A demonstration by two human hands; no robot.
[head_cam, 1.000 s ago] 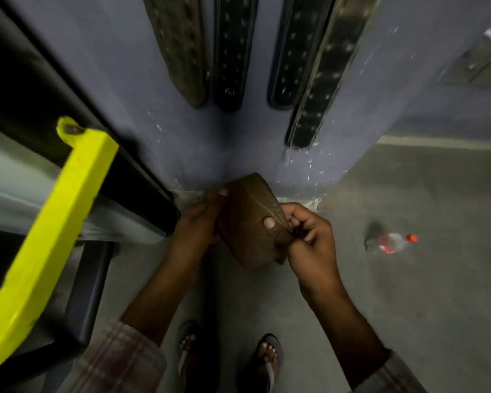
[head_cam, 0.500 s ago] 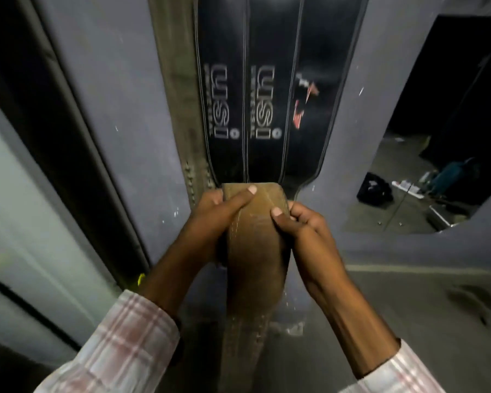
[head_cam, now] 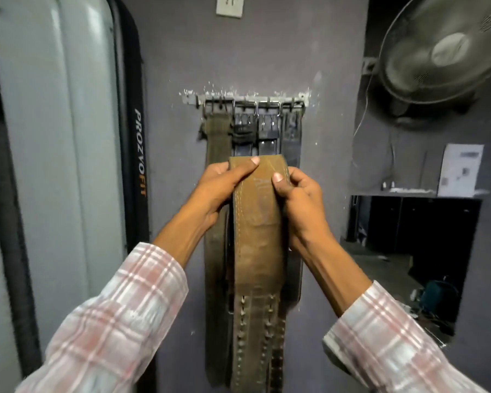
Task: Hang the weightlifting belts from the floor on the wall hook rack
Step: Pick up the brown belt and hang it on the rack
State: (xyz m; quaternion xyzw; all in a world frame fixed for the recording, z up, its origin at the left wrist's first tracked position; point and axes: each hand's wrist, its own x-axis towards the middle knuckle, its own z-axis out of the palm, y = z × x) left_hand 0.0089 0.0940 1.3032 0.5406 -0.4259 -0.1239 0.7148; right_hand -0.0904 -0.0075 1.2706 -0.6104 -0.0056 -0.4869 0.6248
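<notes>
Holding a tan belt (head_cam: 257, 236) doubled over at its top, both hands pinch the fold. Left hand (head_cam: 221, 191) grasps the left edge, thumb (head_cam: 248, 165) lying across the front near the fold; right hand (head_cam: 298, 194) grasps the right edge, thumb (head_cam: 278, 178) pressed on the front face, other fingers wrapped behind and hidden. Neither is released. Likely reason for the 2-sided grip: it keeps the wide, stiff leather flat and square while it is lifted toward the rack (head_cam: 245, 98).

Belt sits between the fingers, in front of the wall (head_cam: 323, 80) and overlapping the hung belts (head_cam: 253, 131). The fold is below the rack, not yet on a hook. Long axis is vertical; fold points up, the 2 rows of holes (head_cam: 255, 336) hang well below the fingers, past the frame bottom. Buckle end not visible, so which part goes on a hook cannot be told.

4 belts hang by buckles just above the fingers, side by side. A hook at the rack's left end looks free; judgement only.
</notes>
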